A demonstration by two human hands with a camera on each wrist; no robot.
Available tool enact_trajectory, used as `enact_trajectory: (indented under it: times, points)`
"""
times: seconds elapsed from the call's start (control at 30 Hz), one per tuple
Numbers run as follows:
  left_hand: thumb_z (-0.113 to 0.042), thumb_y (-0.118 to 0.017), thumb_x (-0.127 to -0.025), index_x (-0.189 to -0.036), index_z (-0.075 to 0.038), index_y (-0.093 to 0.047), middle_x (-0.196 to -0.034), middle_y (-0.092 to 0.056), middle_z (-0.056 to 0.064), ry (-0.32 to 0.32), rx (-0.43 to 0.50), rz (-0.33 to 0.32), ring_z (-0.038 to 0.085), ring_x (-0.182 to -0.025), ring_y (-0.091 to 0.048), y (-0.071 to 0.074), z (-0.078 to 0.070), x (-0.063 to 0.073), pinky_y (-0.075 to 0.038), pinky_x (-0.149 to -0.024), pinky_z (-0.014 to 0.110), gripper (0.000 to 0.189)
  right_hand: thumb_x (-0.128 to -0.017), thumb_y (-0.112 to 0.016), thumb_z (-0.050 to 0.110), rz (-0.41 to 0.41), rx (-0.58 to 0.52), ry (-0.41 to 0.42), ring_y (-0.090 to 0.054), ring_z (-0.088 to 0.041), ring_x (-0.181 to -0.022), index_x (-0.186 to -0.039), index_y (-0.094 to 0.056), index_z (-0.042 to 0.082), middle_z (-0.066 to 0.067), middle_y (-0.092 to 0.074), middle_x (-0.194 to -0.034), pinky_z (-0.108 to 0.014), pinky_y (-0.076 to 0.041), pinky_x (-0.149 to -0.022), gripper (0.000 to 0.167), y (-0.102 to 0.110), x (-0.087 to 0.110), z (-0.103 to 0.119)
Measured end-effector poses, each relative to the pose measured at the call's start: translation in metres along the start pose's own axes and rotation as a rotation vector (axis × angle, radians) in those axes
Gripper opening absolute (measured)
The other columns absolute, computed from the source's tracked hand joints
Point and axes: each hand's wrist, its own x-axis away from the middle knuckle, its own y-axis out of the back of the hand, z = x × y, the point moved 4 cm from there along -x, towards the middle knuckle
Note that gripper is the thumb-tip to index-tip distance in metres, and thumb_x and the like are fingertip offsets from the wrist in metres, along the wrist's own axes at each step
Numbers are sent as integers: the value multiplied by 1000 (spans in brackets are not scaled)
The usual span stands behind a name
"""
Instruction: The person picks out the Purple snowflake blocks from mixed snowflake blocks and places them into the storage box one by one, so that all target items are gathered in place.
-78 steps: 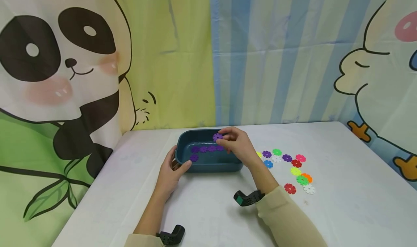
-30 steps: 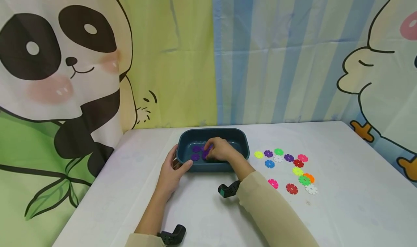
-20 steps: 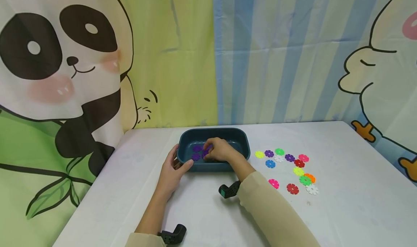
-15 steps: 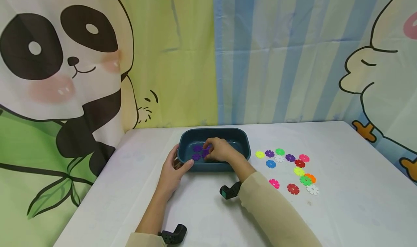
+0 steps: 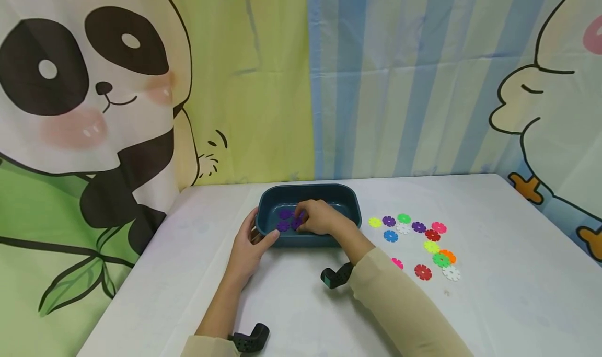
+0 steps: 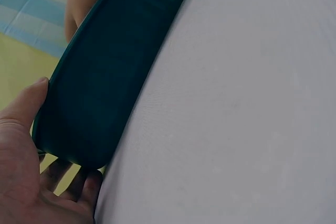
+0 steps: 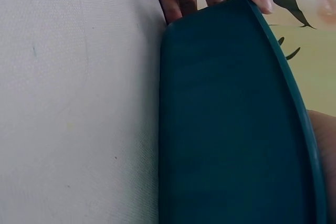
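A dark teal plastic box (image 5: 308,241) stands on the white table, and my left hand (image 5: 249,245) grips its left end. The thumb lies at the front rim with the other fingers round the side, as the left wrist view also shows. Inside the box, toward the left, lie several purple notched plastic discs (image 5: 283,226). My right hand (image 5: 320,217) reaches in over the front wall, its fingers curled down and pinching a purple disc (image 5: 296,224). That hand hides part of the row of discs. In the right wrist view the box wall (image 7: 226,108) covers the fingertips.
To the right of the box, notched discs in several colours lie scattered on the table: yellow (image 5: 374,222), blue (image 5: 391,236), red (image 5: 423,272), white (image 5: 451,273) and others. A pink disc (image 5: 397,263) is partly behind my right sleeve. A printed curtain (image 5: 244,85) hangs behind the table.
My right hand has carried a purple disc from above the box's back right down and left among the other purple discs. For the last second it has barely moved; my left hand keeps its grip.
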Motion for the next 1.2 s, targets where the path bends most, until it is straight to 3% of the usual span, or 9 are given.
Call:
enact_trajectory:
  times: [0.2, 0.43, 0.7, 0.9, 1.2]
  points:
    - [-28, -75, -97, -164, -24, -26, -170, -29, 11, 6, 1, 9, 36, -152, -38, 0, 0, 1, -40, -120, 47, 83, -97, -74, 20, 20, -15, 23, -67, -19, -97, -122, -72, 12, -5, -74, -106, -43, -58, -96, 27, 2, 4, -2]
    - [-31, -76, -96, -164, -24, -25, -169, -30, 11, 3, 4, 15, 36, -151, -39, 1, 1, 0, -41, -119, 46, 85, -97, -73, 22, -11, -79, 77, -68, -22, -104, -125, -71, 10, -5, -75, -112, -44, -57, -96, 30, 7, 13, -6]
    - [-29, -75, -97, -165, -24, -24, -170, -29, 12, 6, -7, 13, 37, -150, -40, 3, 0, 0, -43, -117, 48, 85, -98, -72, 23, -160, -154, 105, -67, -23, -103, -123, -72, 11, -5, -74, -114, -38, -59, -88, 27, 17, 27, -11]
    - [-28, -75, -97, -165, -24, -24, -170, -28, 11, 10, -6, 14, 36, -151, -39, 3, 2, 0, -42, -118, 48, 85, -99, -70, 23, -241, -237, 122, -66, -20, -95, -120, -73, 15, -4, -73, -111, -32, -59, -79, 22, 22, 37, -16]
    - [-29, -76, -97, -165, -23, -24, -170, -28, 12, 4, -11, 13, 36, -151, -39, 2, 2, 0, -39, -120, 48, 86, -101, -67, 19, -350, -366, 151, -68, -21, -80, -120, -71, 9, -8, -73, -108, -30, -60, -71, 22, 29, 49, -25]
